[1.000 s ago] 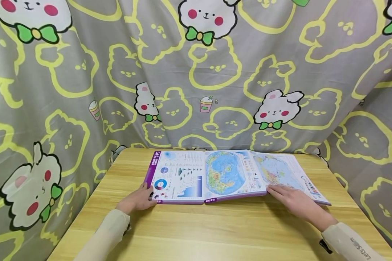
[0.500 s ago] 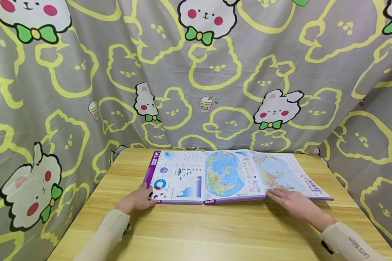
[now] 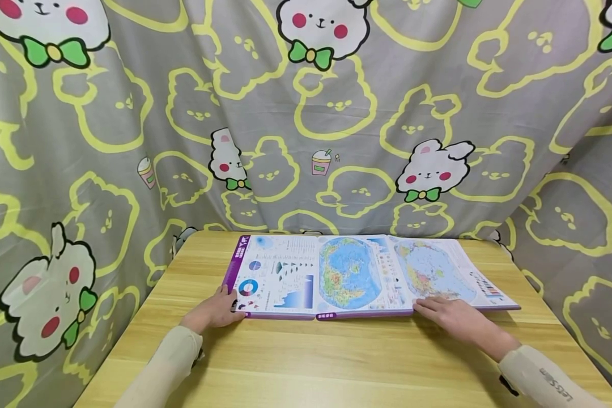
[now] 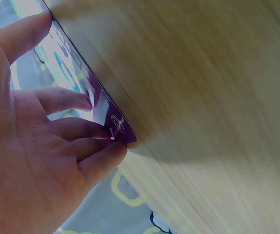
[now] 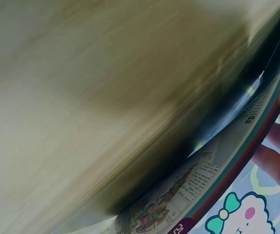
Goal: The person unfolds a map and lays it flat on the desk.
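A folding map [image 3: 285,272] with a purple left border lies spread at the back of the table in the head view. Charts cover its left panel, and world maps [image 3: 349,272] the middle and right ones. My left hand [image 3: 214,311] rests at its front left corner, thumb and fingertips against the edges; in the left wrist view the fingers [image 4: 103,158] touch the purple corner. With my right hand [image 3: 451,317] I pinch the front edge near the fold beside the right panel [image 3: 433,272]. The right wrist view shows that edge [image 5: 242,151] bowed, its underside over a dark shadow.
The wooden table [image 3: 336,362] extends in front of the map toward me. A grey curtain [image 3: 336,113] with yellow outlines and white cartoon animals hangs behind and along both sides, close to the table's edges.
The middle panel's front edge has lowered at my right hand, which has moved slightly down and left. The right panel's front corner has risen a little. My left hand stays in place.
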A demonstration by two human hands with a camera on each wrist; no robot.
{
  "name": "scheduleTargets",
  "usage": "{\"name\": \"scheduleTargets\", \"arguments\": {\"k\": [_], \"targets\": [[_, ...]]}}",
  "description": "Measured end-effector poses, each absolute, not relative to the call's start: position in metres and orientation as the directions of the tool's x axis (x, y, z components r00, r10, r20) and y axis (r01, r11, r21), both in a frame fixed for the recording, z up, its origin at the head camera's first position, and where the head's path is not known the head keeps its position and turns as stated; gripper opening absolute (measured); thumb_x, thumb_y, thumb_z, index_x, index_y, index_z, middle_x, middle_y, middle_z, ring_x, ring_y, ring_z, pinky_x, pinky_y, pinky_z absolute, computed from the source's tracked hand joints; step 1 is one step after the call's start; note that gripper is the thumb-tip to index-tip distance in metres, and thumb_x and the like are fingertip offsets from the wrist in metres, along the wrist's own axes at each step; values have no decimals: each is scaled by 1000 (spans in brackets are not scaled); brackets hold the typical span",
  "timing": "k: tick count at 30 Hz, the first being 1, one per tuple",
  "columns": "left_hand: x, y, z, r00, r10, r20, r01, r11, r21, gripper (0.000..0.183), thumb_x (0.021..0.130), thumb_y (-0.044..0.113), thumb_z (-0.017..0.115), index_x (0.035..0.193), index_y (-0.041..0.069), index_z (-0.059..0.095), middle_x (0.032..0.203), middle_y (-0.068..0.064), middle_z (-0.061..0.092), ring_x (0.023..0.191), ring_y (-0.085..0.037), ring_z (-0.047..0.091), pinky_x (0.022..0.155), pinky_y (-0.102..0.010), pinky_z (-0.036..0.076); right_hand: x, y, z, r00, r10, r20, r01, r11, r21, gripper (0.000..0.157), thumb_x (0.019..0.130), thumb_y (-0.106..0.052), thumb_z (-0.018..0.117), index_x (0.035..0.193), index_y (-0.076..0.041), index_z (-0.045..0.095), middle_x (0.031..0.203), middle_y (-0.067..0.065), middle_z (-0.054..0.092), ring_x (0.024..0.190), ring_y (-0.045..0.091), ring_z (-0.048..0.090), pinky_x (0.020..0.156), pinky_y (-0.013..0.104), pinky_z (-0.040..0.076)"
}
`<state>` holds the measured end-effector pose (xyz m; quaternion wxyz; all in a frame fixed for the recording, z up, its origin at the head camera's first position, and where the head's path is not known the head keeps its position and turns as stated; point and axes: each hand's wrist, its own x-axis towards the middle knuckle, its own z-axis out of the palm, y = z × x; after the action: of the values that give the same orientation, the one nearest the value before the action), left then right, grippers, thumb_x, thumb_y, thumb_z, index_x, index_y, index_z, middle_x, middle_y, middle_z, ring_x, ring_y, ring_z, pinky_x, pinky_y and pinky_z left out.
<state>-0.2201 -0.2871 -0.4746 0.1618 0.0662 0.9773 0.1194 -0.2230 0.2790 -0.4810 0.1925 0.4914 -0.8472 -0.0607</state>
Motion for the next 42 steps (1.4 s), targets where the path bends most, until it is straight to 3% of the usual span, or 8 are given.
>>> {"name": "scheduleTargets", "arguments": {"k": [2,4,7,14,18,32,42], "targets": [[-220,-287,-475,-939,166,-303,87,962,257,80,89,42,61,141,-12,31,145,-40,14,134,-51,19,106,-58,25,-223,278,-481,-448,-857,254,-809,510,293,77,101,-18,-8,119,-4,65,115,12,64,96,31,64,69,43,55],[-221,-287,-475,-939,160,-306,81,963,255,80,89,42,60,141,-11,31,146,-40,13,135,-50,19,106,-58,25,-223,278,-481,-452,-858,243,-810,509,292,56,104,-12,12,119,-4,65,115,12,64,96,32,63,69,43,55],[-222,-287,-475,-939,154,-307,76,965,252,80,90,42,60,142,-11,31,146,-40,13,135,-50,18,106,-57,24,-223,277,-481,-454,-861,227,-809,506,300,37,94,-4,38,118,-4,65,115,12,64,96,32,63,68,43,55],[-223,-285,-475,-941,144,-308,70,969,237,80,90,44,58,141,-12,32,145,-40,14,135,-50,18,106,-57,26,-225,274,-483,-453,-869,200,-810,495,314,34,87,-3,50,116,-5,66,111,11,65,93,31,63,71,43,55],[-222,-285,-475,-941,138,-310,64,969,238,80,90,46,58,140,-12,33,145,-40,15,135,-50,17,106,-58,25,-226,272,-484,-447,-874,191,-812,486,324,38,76,-1,61,113,-5,67,109,11,65,91,30,63,72,43,54],[-223,-288,-475,-946,148,-289,77,967,243,83,88,47,60,137,-15,34,142,-43,16,133,-53,18,103,-60,27,-225,264,-487,-521,-850,81,-818,524,238,36,82,0,60,117,-5,66,113,12,65,97,32,62,81,47,51],[-223,-289,-474,-945,137,-296,65,969,240,87,86,49,62,138,-15,33,143,-42,15,134,-52,17,104,-60,26,-226,264,-491,-485,-867,117,-829,498,256,36,80,0,62,115,-8,68,112,11,65,96,31,63,78,46,53]]}}
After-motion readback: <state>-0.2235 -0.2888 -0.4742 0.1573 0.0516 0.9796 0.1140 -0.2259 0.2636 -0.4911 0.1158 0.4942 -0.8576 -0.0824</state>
